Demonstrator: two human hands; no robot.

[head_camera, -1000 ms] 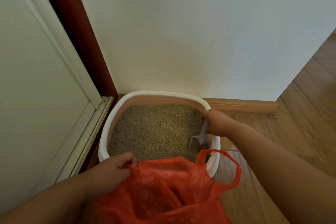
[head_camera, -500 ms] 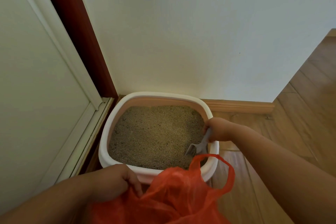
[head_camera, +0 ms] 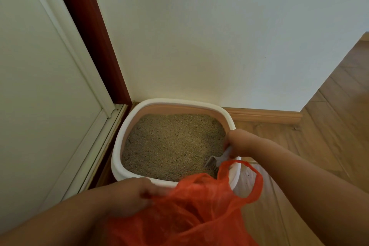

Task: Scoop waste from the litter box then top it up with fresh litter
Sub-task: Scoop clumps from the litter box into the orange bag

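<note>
Looking down through the head camera, we see a white litter box [head_camera: 117,146] tucked into the corner where the wall [head_camera: 199,36] meets a white door [head_camera: 40,86] and its dark red frame [head_camera: 89,36]. The box sits on the wooden floor [head_camera: 329,126] and holds tan litter [head_camera: 171,144] that looks fairly level across its bed.

Our right hand [head_camera: 238,143] hangs over the box's right rim, its fingers curled tight around the handle of a pale plastic scoop [head_camera: 214,161]. The scoop's head dips into the litter at the near right corner, partly hidden behind a handle loop of the orange plastic bag [head_camera: 195,211]. Compared with a second ago, this hand has slid from the far right corner toward us along the rim, and the scoop now lies flatter and lower in the litter than it did then.

Our left hand [head_camera: 129,195] sits at the near edge of the box, fingers closed on the bunched mouth of the bag. It looks blurred with motion. The bag has dropped lower against the box since the earliest frame, so more of the near white rim shows above it.
</note>
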